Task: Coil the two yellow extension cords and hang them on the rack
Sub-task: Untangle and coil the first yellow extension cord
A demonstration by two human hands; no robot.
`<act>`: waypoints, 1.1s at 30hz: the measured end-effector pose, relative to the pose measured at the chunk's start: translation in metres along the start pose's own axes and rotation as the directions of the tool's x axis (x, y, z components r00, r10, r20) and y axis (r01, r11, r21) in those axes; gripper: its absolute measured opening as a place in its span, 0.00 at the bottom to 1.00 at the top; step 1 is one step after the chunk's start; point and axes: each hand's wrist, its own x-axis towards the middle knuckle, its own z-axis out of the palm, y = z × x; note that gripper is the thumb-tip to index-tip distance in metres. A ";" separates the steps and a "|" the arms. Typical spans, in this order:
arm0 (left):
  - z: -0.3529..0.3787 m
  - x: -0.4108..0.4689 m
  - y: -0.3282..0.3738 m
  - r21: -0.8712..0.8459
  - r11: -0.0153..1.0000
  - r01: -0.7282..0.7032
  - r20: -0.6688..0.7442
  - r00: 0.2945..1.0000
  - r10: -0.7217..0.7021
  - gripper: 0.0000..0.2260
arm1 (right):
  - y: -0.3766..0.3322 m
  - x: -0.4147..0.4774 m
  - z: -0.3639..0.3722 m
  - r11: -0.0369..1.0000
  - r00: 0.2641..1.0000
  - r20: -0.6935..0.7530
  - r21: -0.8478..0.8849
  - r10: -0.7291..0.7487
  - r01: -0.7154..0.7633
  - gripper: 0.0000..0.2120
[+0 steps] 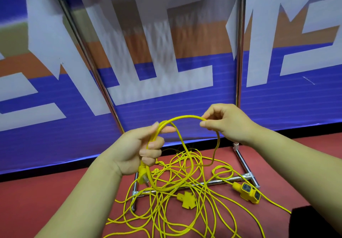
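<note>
Yellow extension cord (187, 117), first loop: left hand (146, 149) grips it as anchor, right hand (222, 123) at 2 o'clock pinches the next span to size it; tangled slack (185, 199) lies at 6 o'clock across the foot of the rack (240, 52).

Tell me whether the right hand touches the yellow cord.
Touching: the head view shows the right hand pinching the yellow cord at the loop's top.
</note>
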 end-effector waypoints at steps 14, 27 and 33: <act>0.014 0.010 -0.006 0.145 0.989 -0.031 -0.173 0.983 0.056 0.13 | -0.011 -0.003 0.002 0.996 0.999 -0.049 -0.083 0.012 -0.016 0.04; 0.016 0.039 -0.041 0.485 0.860 -0.157 -0.251 0.917 0.309 0.08 | -0.038 -0.009 0.011 0.927 0.966 -0.029 0.289 0.256 -0.237 0.07; 0.024 0.050 -0.054 0.487 0.869 -0.089 -0.192 0.959 0.207 0.14 | -0.042 -0.005 0.025 0.818 0.949 -0.007 0.508 0.317 -0.269 0.05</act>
